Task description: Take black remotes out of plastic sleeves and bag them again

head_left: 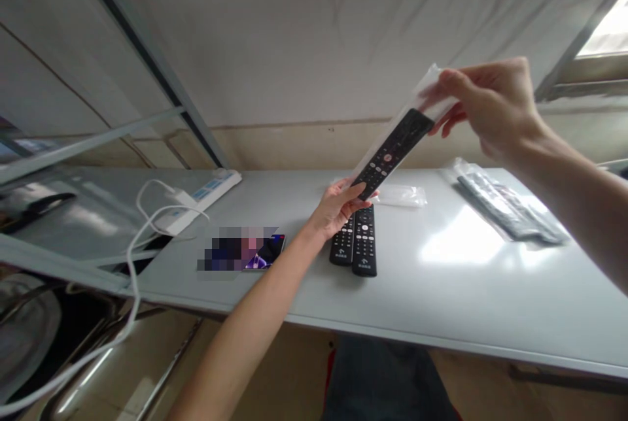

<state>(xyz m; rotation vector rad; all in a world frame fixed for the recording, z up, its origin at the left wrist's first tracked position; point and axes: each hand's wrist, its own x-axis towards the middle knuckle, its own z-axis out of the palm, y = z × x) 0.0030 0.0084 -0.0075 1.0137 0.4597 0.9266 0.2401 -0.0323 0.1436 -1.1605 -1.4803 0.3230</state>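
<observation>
A black remote control [392, 154] sits inside a clear plastic sleeve [426, 91], tilted up to the right above the table. My left hand [338, 208] is closed around the remote's lower end. At the upper right, my right hand [483, 97] pinches the top end of the sleeve, beyond the remote. Under my left hand, two bare black remotes [364, 241] lie side by side on the table, their upper parts partly hidden by that hand. Just behind them rests a flat clear plastic sleeve [402, 195].
Several remotes in clear sleeves [510, 205] lie at the right of the grey table [441, 303]. To the left are a phone [265, 252], partly blurred out, and a white power strip [203, 199] with a white cable [131, 264] hanging over the edge. A wall stands behind.
</observation>
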